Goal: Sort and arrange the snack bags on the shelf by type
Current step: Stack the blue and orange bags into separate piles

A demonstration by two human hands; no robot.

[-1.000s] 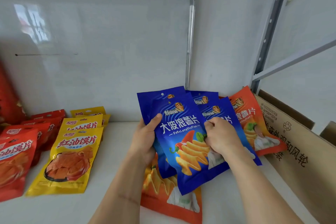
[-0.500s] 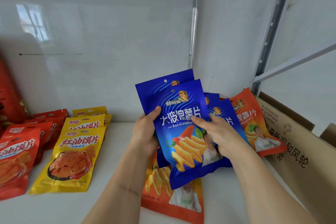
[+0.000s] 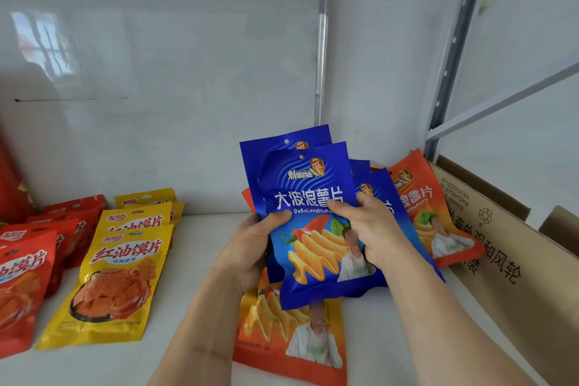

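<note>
Blue snack bags stand fanned in both your hands above the shelf. Your left hand grips their left edge, thumb on the front; your right hand pinches the front bag, fingers curled on its right edge. Open shelf lies between the yellow bags and you; a cardboard box crowds the right. Since a second ago, you've lifted the front bag higher and more upright.

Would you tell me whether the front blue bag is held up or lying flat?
Held up: the front blue bag stands upright above the shelf, gripped by both hands.
</note>
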